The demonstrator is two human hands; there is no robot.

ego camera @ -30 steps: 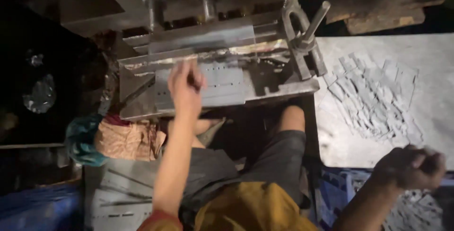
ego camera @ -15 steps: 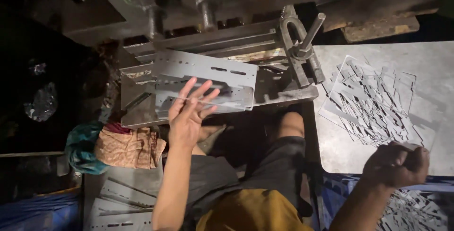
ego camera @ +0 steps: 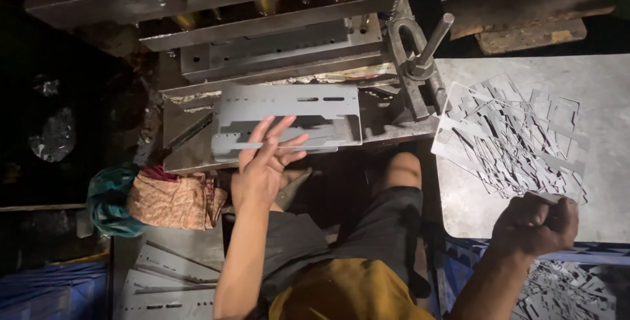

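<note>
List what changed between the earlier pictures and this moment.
The left hand drew back from the press bed toward the body, fingers now spread on the near edge of the punched metal plate, which slid out with it. The right hand stayed fisted beside the scrap pile. The cloth bundle stayed put.

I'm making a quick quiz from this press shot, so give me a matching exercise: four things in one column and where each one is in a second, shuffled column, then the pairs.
Things:
1. left hand
2. right hand
3. scrap pile
4. cloth bundle

Places:
A. spread on the grey table at right
B. fingers on the slotted plate at the press
C. left of the person's knee, by the press base
D. closed at the table's near edge

Pairs: 1-B, 2-D, 3-A, 4-C
</note>
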